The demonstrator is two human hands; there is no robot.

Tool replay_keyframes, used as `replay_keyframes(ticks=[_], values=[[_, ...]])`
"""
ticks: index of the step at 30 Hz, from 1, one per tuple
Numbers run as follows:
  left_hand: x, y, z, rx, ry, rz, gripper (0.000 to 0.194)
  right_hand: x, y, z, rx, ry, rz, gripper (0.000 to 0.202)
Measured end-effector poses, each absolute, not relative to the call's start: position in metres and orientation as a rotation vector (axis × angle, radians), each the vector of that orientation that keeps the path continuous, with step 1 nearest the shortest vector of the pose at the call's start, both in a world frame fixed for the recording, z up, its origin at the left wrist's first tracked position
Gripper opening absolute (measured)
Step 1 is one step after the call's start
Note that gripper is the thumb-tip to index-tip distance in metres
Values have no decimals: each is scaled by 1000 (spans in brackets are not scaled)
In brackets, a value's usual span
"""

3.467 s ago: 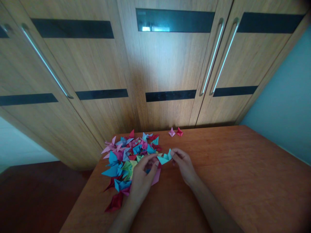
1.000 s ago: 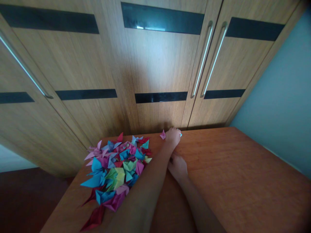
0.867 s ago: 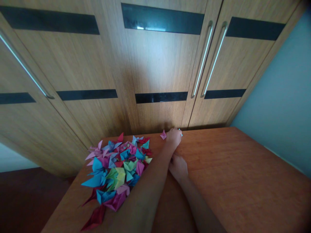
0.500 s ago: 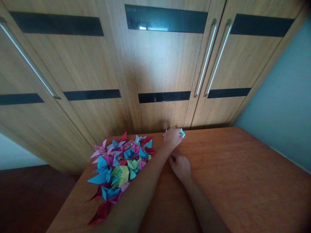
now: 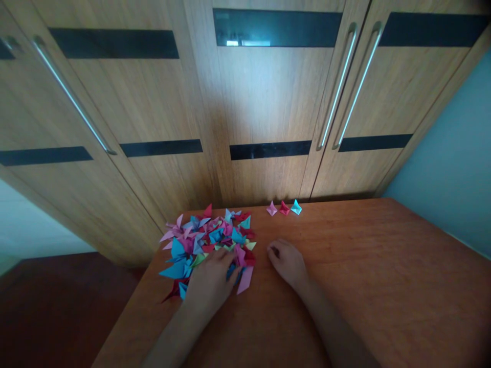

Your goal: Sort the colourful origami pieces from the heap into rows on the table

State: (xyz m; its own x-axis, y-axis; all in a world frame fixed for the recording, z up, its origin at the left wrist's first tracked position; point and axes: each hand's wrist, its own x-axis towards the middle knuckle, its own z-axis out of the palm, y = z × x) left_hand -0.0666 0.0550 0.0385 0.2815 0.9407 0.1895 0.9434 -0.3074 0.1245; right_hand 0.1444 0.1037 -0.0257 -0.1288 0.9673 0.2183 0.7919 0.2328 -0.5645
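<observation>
A heap of folded paper cranes (image 5: pixel 217 236) in pink, red, blue, purple and green lies on the left of the wooden table. My left hand (image 5: pixel 213 273) is over the near part of this heap, thumb and fingers apart among the folds. Its palm side is hidden. My right hand (image 5: pixel 287 261) rests on the table right of the heap, fingers curled in, with nothing visible in it. Along the back edge stand a pink crane (image 5: pixel 271 208), a red crane (image 5: pixel 284 208) and a light blue crane (image 5: pixel 296 207) in a row.
A wooden wardrobe (image 5: pixel 264 97) with long metal handles and dark strips rises behind the table (image 5: pixel 383 276). On the right is a pale blue wall (image 5: pixel 452 148). Dark floor (image 5: pixel 69 306) shows past the table's left edge.
My left hand has let go of the light blue crane at the back edge and moved left and nearer, onto the heap. My right hand keeps its place. The view has shifted slightly.
</observation>
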Motion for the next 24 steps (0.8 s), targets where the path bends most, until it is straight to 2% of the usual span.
replay_keyframes(ticks=[8, 14, 21, 24], values=[[-78, 44, 32, -2423, -1777, -477, 25, 142, 101, -26, -1625, -2002, 424, 17], [-52, 61, 39, -2448, -1762, -484, 43, 142, 101, -25, -1623, -1990, 444, 17], [-44, 68, 33, -2452, -1758, -442, 31, 143, 102, -25, -1624, -1983, 464, 18], [-49, 69, 33, -2469, -1753, -544, 30, 144, 101, -26, -1609, -1984, 456, 17]])
